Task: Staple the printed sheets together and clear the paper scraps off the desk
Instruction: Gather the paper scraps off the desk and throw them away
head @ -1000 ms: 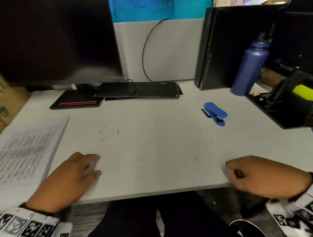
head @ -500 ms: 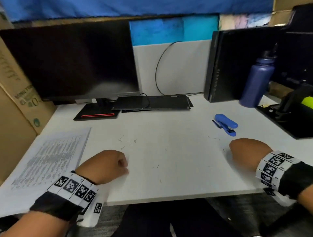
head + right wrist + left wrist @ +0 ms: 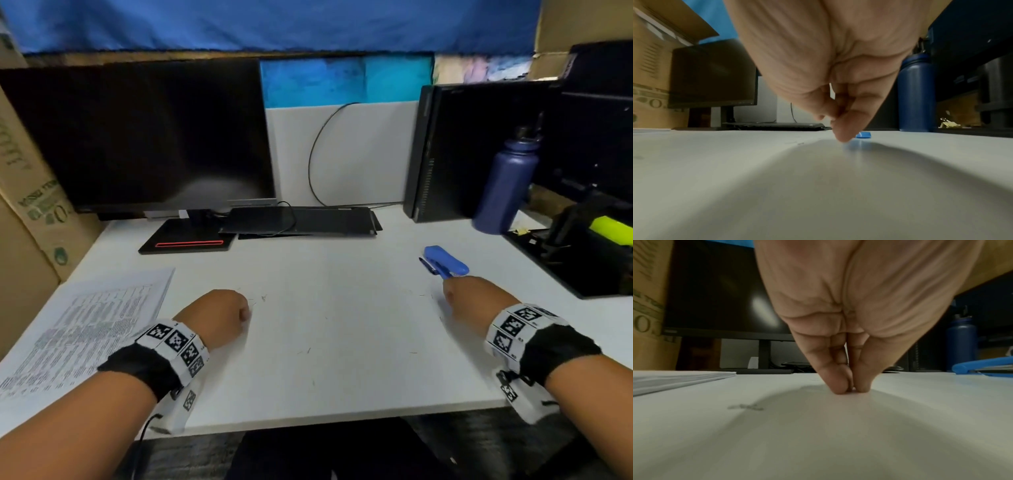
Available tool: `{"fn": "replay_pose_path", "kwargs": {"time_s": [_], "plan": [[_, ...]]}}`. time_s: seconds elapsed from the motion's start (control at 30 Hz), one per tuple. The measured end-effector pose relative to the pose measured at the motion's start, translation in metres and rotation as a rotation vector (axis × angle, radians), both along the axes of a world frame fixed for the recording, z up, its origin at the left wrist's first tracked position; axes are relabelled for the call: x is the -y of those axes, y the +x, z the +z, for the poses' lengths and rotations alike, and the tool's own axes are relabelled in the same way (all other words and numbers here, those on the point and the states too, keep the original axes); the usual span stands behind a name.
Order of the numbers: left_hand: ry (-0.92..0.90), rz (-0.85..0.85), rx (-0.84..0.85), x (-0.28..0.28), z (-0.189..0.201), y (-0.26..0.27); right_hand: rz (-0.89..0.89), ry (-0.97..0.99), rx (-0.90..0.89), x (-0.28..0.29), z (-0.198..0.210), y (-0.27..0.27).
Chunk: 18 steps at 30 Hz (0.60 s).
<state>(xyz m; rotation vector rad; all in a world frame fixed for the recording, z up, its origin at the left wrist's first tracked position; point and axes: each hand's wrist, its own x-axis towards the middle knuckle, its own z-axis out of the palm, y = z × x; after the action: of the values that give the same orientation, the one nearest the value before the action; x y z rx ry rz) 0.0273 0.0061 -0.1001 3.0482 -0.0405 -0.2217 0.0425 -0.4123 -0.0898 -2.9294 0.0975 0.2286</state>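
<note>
The stack of printed sheets lies flat at the desk's left edge, also low on the left in the left wrist view. The blue stapler lies at right centre. Tiny dark paper scraps dot the white desk; one scrap lies near my left hand. My left hand is curled right of the sheets, its fingertips pinched together on the desk; anything between them is too small to make out. My right hand is curled just in front of the stapler, with a fingertip touching the desk.
A dark monitor and a black keyboard stand at the back. A computer tower, a blue bottle and a black desk organiser fill the right side. A cardboard box borders the left. A pen lies beside the stapler.
Both hands moved forward from the desk's front edge. The left hand went from flat to curled with fingertips down. The right hand came up close to the stapler.
</note>
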Motion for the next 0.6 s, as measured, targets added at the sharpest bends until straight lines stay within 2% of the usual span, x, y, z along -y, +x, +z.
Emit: {"fn": "replay_pose_path", "kwargs": {"time_s": [0.07, 0.1, 0.13, 0.23, 0.33, 0.4, 0.43, 0.53, 0.57, 0.6], "plan": [[0.015, -0.014, 0.004, 0.004, -0.001, 0.000, -0.050, 0.490, 0.066, -0.003, -0.003, 0.006], [0.020, -0.019, 0.005, 0.005, 0.000, 0.000, -0.092, 0.685, 0.135, -0.004, -0.005, 0.011], [0.020, -0.018, 0.008, 0.006, 0.000, -0.001, -0.114, 0.779, 0.207, -0.005, -0.006, 0.016], [0.010, -0.002, 0.021, 0.009, 0.003, -0.003, -0.169, 0.706, 0.298, -0.012, -0.020, 0.037], [-0.014, 0.022, 0.028, 0.010, 0.004, -0.004, -0.300, 0.713, 0.262, -0.021, -0.026, 0.055], [-0.045, 0.044, 0.037, 0.010, 0.003, -0.003, -0.227, 0.539, 0.228, -0.025, -0.031, 0.063], [-0.066, 0.050, 0.043, 0.010, 0.003, -0.002, -0.225, 0.528, 0.241, -0.024, -0.031, 0.064], [-0.099, 0.046, 0.050, 0.006, 0.002, 0.000, -0.202, 0.397, 0.354, -0.024, -0.036, 0.067], [-0.100, 0.035, 0.048, 0.005, 0.001, 0.001, -0.157, 0.344, 0.333, -0.028, -0.034, 0.068], [-0.099, 0.025, 0.046, 0.006, 0.001, 0.001, -0.102, 0.262, 0.236, -0.032, -0.026, 0.066]]}}
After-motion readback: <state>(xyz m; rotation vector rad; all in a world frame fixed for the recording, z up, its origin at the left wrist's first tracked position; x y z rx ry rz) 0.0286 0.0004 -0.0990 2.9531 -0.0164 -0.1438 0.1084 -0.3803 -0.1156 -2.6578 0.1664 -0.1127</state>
